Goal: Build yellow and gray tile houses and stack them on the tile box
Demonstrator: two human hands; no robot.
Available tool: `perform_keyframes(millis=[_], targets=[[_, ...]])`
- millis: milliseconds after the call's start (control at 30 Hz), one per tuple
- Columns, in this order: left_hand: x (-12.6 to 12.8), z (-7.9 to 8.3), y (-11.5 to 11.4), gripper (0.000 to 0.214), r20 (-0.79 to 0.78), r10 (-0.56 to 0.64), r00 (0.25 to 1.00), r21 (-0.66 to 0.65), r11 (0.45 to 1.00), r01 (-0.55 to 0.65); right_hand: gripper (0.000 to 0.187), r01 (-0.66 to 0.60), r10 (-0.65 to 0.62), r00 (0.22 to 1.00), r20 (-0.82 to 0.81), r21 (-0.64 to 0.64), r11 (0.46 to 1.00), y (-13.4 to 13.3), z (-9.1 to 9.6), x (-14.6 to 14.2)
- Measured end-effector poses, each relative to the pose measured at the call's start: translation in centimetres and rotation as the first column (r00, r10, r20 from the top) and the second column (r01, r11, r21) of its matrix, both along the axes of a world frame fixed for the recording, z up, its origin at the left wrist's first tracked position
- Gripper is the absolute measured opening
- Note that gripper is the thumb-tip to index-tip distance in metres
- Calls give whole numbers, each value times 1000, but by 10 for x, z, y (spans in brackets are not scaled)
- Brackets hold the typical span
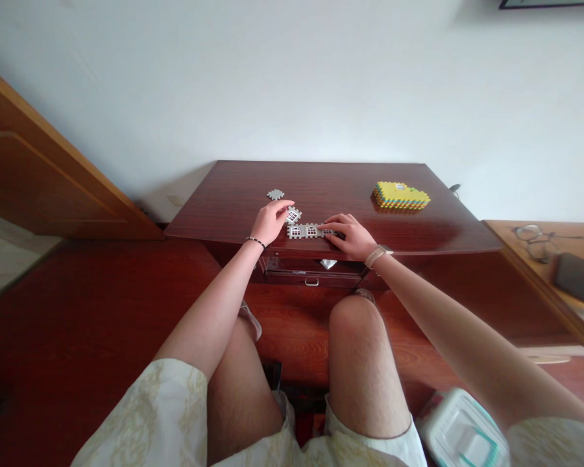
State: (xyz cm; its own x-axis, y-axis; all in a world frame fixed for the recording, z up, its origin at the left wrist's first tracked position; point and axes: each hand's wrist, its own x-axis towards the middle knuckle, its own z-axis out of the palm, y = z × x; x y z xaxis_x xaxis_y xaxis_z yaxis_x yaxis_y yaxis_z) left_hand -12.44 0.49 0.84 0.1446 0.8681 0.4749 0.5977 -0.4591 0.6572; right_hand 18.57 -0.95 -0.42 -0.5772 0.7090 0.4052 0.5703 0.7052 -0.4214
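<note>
My left hand (271,222) is curled over a small grey foam tile printed with windows (293,215), its fingertips gripping the tile's edge. A row of joined grey window tiles (304,231) lies on the dark wooden desktop (253,211), and my right hand (353,237) covers the row's right end. A loose grey tile (275,194) sits farther back, apart from both hands. To the right stands a stack of yellow, green and blue foam pieces (400,196), out of reach of my fingers.
Beneath the desk's front edge is a partly open drawer with a metal handle (311,281). Eyeglasses (535,243) and a dark phone (577,279) lie on a side table at right. A wooden door (43,162) stands at left, and a white plastic box (462,431) sits low at right.
</note>
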Motion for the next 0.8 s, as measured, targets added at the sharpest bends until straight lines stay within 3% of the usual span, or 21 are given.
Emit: perform_keyframes(millis=[333, 633, 800], targets=[[1, 3, -1, 23, 128, -41, 991, -37, 998, 46, 39, 8, -7, 1000, -6, 11, 1000, 0, -2, -1], [3, -2, 0, 37, 132, -114, 985, -41, 992, 120, 39, 10, -9, 1000, -12, 13, 1000, 0, -3, -1], [6, -1, -2, 35, 63, -81, 995, -31, 996, 83, 39, 8, -8, 1000, -4, 5, 1000, 0, -2, -1]])
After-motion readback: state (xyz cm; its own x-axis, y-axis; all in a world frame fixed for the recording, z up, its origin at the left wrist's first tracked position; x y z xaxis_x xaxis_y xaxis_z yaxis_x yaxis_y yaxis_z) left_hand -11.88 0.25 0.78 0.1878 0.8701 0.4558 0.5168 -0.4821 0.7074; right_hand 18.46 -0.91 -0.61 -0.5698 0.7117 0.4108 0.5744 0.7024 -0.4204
